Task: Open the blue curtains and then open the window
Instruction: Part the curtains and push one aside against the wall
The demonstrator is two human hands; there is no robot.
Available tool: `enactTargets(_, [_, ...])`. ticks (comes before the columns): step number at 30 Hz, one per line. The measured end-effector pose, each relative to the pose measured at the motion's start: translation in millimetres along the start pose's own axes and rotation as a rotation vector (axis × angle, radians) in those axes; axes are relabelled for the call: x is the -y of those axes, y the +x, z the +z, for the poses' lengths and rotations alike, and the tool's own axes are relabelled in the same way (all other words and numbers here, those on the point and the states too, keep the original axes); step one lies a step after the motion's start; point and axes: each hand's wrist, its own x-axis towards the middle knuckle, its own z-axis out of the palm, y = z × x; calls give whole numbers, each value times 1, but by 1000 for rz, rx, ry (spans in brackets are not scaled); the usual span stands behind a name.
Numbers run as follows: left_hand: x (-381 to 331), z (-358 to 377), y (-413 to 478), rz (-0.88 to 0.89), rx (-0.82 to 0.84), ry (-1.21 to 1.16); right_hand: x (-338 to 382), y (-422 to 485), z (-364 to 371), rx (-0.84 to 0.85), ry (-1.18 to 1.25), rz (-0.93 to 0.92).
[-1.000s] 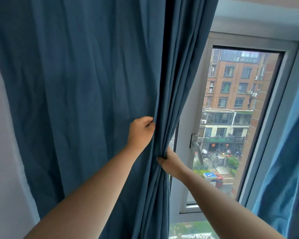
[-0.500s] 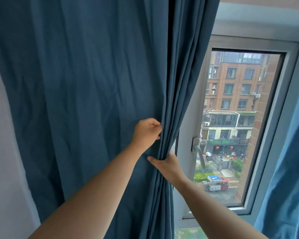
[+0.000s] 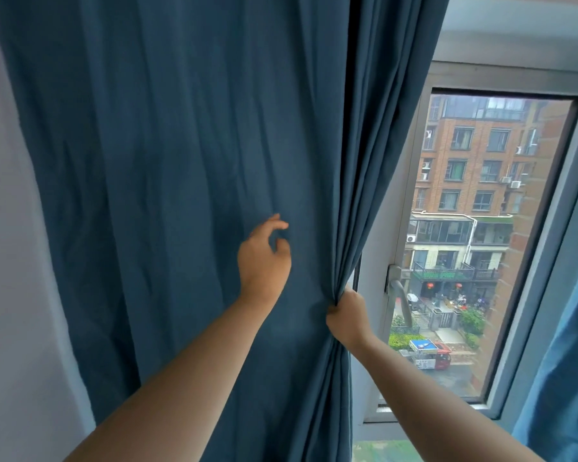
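Observation:
A dark blue curtain (image 3: 181,181) hangs over the left and middle of the view, its right edge bunched into folds. My right hand (image 3: 349,313) is shut on that bunched edge at about mid height. My left hand (image 3: 264,261) is off the fabric, fingers apart, hovering in front of the curtain to the left of the folds. The window (image 3: 481,248) shows at the right, its sash closed. A grey handle (image 3: 397,288) sits on the frame's left side, just right of my right hand. A second blue curtain (image 3: 568,378) hangs at the far right edge.
A pale wall (image 3: 17,295) runs down the left side. The grey window frame (image 3: 548,261) surrounds the glass, with a sill strip at the bottom. Brick buildings and a street lie beyond the glass.
My left hand has let go of the curtain edge and opened, moving left and up. My right hand keeps its grip on the folds. The view has shifted slightly.

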Motion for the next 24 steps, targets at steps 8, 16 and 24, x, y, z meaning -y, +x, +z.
enactTargets(8, [33, -4, 6, -239, 75, 77, 13, -1, 3, 126, -24, -62])
enactTargets(16, [44, -9, 10, -417, 234, -221, 21, -7, 3, 184, -6, 14])
enactTargets(24, [56, -30, 23, -463, 251, -278, 54, -14, 24, 215, -31, -37])
